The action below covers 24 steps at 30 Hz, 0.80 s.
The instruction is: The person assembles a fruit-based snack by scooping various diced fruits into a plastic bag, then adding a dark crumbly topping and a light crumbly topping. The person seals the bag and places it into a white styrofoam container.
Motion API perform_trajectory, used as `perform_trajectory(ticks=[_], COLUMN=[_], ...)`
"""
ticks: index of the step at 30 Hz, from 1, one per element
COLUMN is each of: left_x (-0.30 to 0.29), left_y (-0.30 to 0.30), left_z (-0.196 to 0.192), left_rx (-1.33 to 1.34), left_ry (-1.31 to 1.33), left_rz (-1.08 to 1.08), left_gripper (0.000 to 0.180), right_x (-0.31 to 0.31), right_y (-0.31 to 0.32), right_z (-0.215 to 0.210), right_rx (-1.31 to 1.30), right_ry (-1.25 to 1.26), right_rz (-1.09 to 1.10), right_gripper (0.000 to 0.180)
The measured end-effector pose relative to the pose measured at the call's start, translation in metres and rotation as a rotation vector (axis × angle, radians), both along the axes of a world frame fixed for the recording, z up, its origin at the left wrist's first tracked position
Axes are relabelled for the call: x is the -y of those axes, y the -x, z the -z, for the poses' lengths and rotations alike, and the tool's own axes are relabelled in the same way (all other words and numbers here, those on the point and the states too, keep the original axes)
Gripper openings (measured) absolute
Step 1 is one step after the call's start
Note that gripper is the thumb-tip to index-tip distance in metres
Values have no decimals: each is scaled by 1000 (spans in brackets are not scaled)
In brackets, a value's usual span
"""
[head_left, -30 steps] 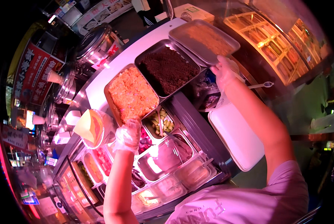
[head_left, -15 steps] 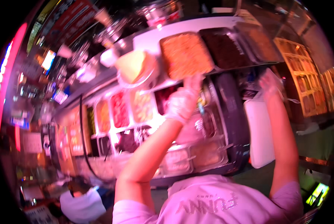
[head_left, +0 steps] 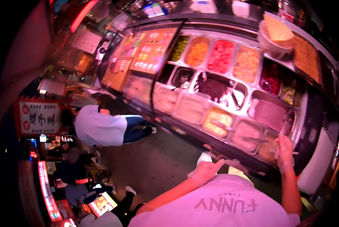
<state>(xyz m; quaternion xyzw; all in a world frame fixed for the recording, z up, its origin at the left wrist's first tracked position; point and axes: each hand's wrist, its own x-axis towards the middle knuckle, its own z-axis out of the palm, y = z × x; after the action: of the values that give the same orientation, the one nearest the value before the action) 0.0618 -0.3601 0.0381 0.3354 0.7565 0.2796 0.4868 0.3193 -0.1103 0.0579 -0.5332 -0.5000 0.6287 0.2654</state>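
Note:
My left hand [head_left: 206, 171], in a thin clear glove, hangs in front of my chest with its fingers curled in and one finger sticking out; I see nothing in it. My right hand [head_left: 284, 151], gloved too, rests at the near edge of the topping counter [head_left: 313, 132], closed around a thin utensil [head_left: 293, 153] whose end pokes out to the right. Just beyond it sit a tub of pale purple paste [head_left: 270, 113] and smaller tubs with spoons [head_left: 249, 134]. Most of the utensil is hidden by my fingers.
The counter holds several tubs of fruit and toppings: orange pieces [head_left: 197, 53], red pieces [head_left: 220, 56], a dark filling [head_left: 214, 87]. A bowl with a yellow wedge [head_left: 275, 36] stands at the back. A white cutting board [head_left: 319, 162] lies right. A person in white [head_left: 101, 128] stands left.
My left hand has come back from the tubs to my chest. My right hand has dropped from the far trays to the counter's near edge. The view has swung to the left.

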Motion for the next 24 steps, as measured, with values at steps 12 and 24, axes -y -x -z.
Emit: perform_trajectory(ticks=[12,24], left_x=[169,299], left_y=[179,418], left_z=[68,10], left_rx=[-468,-226], left_ry=[-352,-347], left_rz=[226,-746], left_gripper=[41,25], right_x=[211,313], right_y=[257,501], right_z=[1,-7], right_rx=[-96,-35], right_ry=[267,327], right_rz=[-390,-1031], right_gripper=[24,29])
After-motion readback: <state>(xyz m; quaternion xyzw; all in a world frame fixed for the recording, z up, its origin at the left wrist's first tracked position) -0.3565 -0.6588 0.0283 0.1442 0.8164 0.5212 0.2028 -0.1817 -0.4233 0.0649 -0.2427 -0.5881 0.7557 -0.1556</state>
